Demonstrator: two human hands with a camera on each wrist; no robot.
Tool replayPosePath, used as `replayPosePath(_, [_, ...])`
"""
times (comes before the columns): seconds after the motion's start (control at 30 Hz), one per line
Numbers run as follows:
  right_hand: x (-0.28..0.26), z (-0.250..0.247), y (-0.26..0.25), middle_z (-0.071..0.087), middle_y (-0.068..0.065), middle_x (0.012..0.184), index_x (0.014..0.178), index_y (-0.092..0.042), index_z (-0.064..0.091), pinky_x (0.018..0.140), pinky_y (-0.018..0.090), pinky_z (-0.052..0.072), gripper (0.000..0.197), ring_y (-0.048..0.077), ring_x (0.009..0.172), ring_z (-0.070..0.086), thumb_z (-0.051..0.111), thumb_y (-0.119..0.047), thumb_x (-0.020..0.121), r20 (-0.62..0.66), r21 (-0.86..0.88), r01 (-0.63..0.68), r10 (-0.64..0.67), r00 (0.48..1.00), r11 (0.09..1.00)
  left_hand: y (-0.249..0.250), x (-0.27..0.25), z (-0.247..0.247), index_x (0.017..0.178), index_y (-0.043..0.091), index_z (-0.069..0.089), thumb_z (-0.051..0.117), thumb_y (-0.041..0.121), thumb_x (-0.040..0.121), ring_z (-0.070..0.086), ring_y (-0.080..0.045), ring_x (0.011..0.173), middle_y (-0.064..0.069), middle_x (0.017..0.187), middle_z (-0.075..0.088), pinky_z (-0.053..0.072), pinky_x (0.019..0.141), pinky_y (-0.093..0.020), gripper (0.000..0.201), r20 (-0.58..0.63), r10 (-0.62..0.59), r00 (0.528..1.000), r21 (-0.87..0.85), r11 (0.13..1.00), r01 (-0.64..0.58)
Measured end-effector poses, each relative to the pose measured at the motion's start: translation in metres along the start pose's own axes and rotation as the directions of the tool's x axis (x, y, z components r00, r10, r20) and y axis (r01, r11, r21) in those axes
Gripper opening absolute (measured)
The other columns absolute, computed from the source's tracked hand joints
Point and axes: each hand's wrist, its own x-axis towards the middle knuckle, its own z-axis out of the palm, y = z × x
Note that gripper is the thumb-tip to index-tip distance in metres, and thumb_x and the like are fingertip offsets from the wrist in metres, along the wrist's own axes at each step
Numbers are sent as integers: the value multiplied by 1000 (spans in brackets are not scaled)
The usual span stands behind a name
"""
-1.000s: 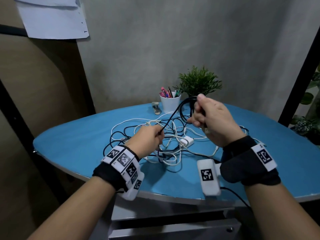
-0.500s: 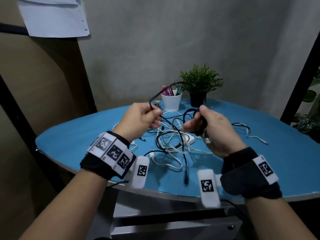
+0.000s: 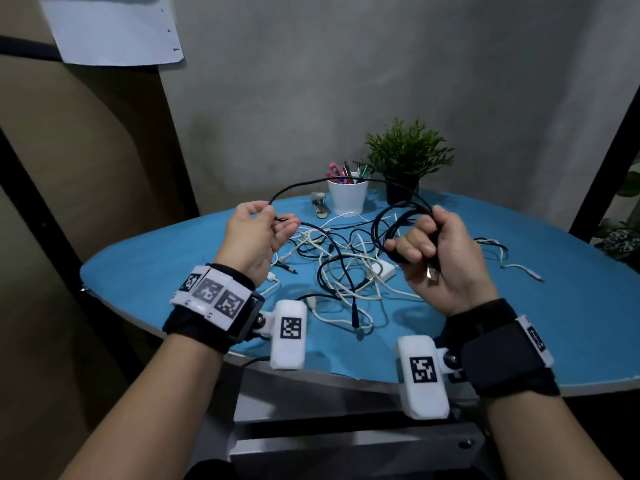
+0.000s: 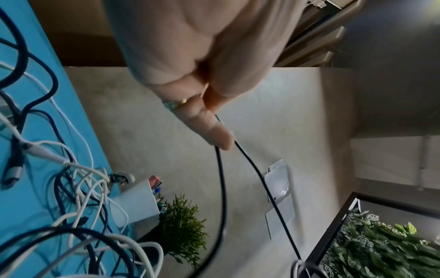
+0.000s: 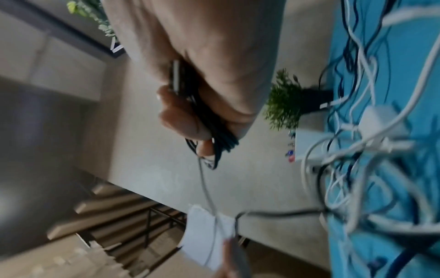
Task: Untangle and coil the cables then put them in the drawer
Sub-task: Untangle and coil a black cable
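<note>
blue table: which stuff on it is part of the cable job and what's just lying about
Part of the job:
thin black cable, strung between left hand and right hand
tangled pile of white and dark cables

Just lying about:
white cup of pens
small green potted plant
small stapler

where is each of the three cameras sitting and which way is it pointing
Head: worn on the head, looking forward and down at the blue table; shows both forearms, the left hand and right hand on the black cable.
Left wrist: looks along the left hand pinching the black cable, toward the wall.
Right wrist: looks along the right hand gripping coiled black cable; blurred.
Shared: all three show the potted plant, white pen cup and cable tangle.
</note>
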Motion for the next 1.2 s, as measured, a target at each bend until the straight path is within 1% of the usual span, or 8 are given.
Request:
replayPosePath(0.2, [9, 16, 8, 32, -2, 44, 61, -17, 41, 71, 33, 45, 44, 16, 42, 37, 30, -32, 101, 45, 34, 9, -11, 999, 999, -5, 1, -2, 85, 15, 41, 35, -6, 96, 65, -14, 83, -10, 89, 55, 55, 74, -16, 24, -140, 183, 973, -88, 977, -197])
replayPosePath(0.37, [7, 13, 24, 32, -2, 43, 66, -14, 42, 73, 33, 48, 42, 15, 41, 39, 28, -31, 102, 20, -125, -23, 26, 999, 992, -23, 1, -12, 86, 26, 62, 50, 13, 93, 58, -11, 93, 1, 96, 61, 48, 92, -28, 20, 37, 223, 974, 364, 905, -221])
replayPosePath(0.5, [4, 11, 34, 30, -3, 41, 68, -11, 44, 75, 33, 51, 41, 15, 40, 35, 29, -29, 102, -35, -225, -45, 38, 999, 973, -27, -13, -20, 108, 25, 61, 48, 33, 95, 58, -20, 106, -1, 114, 63, 45, 93, -33, 20, 220, -59, 974, 797, 586, -145])
replayPosePath(0.6, [1, 8, 40, 31, -3, 41, 68, -9, 47, 75, 35, 49, 41, 15, 40, 36, 32, -28, 101, -40, -345, -39, 27, 999, 938, -21, -30, -21, 120, 19, 53, 46, 34, 95, 56, -28, 104, -11, 121, 55, 42, 86, -35, 29, 223, 112, 968, 942, 229, -243])
replayPosePath(0.7, [-4, 5, 46, 32, -1, 42, 67, -6, 52, 72, 33, 48, 41, 15, 40, 37, 37, -26, 100, 5, -448, -40, 47, 999, 893, -15, -47, -20, 125, 20, 47, 50, 25, 94, 55, -22, 105, -2, 132, 43, 43, 90, -36, 31, 337, 441, 832, 832, 274, -483])
replayPosePath(0.83, [-12, 2, 56, 30, 2, 41, 64, -3, 56, 63, 31, 45, 42, 17, 41, 35, 42, -23, 98, 133, -552, -21, 112, 985, 834, -16, -53, -13, 136, 28, 43, 50, 9, 93, 52, -7, 97, 7, 149, 30, 41, 85, -20, 47, 604, 445, 661, 629, 242, -739])
replayPosePath(1.0, [-20, -2, 55, 29, 0, 42, 61, -6, 53, 66, 34, 42, 44, 16, 39, 37, 39, -23, 99, 173, -527, -52, 167, 971, 848, -21, -41, -13, 102, 21, 64, 51, 10, 93, 57, -4, 93, 8, 120, 59, 47, 88, -30, 19, 694, 241, 679, 625, 267, -734])
replayPosePath(1.2, [-22, 2, 42, 27, -3, 46, 68, -12, 45, 68, 31, 50, 38, 14, 42, 32, 33, -29, 101, 114, -277, -63, 98, 989, 959, -34, -42, -24, 90, 22, 56, 40, 14, 98, 56, -5, 59, 6, 89, 61, 44, 58, -20, 19, 560, 54, 827, 783, 291, -549])
